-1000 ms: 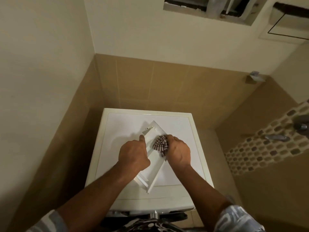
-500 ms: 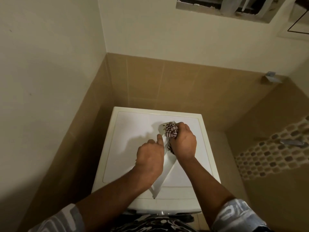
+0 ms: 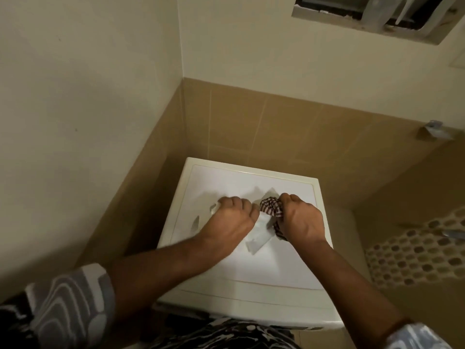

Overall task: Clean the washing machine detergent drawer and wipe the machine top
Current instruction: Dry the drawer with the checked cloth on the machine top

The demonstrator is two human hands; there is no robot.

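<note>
The white detergent drawer [image 3: 259,235] lies slantwise on the washing machine top [image 3: 221,182]. My left hand [image 3: 231,220] presses down on the drawer's left side and covers much of it. My right hand [image 3: 300,220] grips a bunched checkered cloth [image 3: 270,206] and holds it against the drawer's far end. Only the drawer's near end and a far corner show between my hands.
The machine stands in a corner, with a cream wall on the left and tan tiles [image 3: 251,127] behind. A low tiled ledge runs to the right, beside a mosaic strip [image 3: 415,258]. A wall opening [image 3: 372,13] is high up at the back.
My left hand has slid left and forward across the drawer. My right hand stays with the cloth at the drawer's far end. The drawer looks turned, with less of it showing.
</note>
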